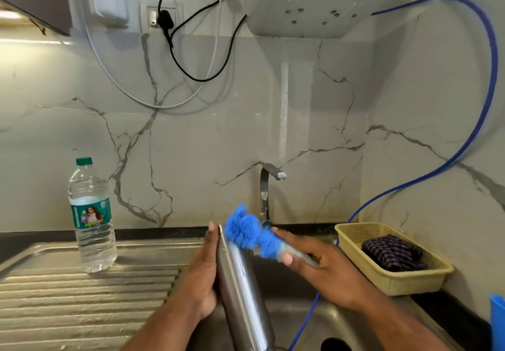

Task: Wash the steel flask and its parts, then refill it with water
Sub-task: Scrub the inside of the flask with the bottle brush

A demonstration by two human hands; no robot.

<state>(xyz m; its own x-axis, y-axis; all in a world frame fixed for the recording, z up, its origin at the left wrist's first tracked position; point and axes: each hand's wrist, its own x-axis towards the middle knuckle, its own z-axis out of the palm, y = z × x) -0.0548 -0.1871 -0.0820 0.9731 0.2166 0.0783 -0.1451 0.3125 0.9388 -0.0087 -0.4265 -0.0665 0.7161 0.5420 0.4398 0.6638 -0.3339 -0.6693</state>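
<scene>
The steel flask [243, 282] is seen by the head camera near the middle of the scene, held tilted over the sink [295, 320], its mouth pointing up and away and its base running off the near edge of the picture. The left hand [203, 277] grips it from the left, thumb lying up along the neck; the fingers go round behind the body and are hidden. The right hand [325, 271] pinches the handle of a bottle brush [246, 231] between thumb and forefinger, with the other fingers curled under it. The blue bristle head is blurred and sits right at the flask's mouth and shoulder, on its right; whether any of it is inside the opening cannot be told.

Just beyond the brush a steel tap [266, 186] rises from the far edge of the sink, its spout turned to the right. To the left a ribbed draining board [82, 296] carries a clear plastic water bottle [91, 219], upright, with a green cap and a green label. On the right a pale yellow basket [393, 282] stands on the dark counter against the wall with a dark checked cloth [390, 252] bundled in it. A thin blue hose [486, 91] loops down the right wall, passes behind the basket and runs into the sink under the right forearm. High on the veined marble wall hangs a white water purifier [328, 9], and left of it a black plug [164, 18] sits in a socket.
</scene>
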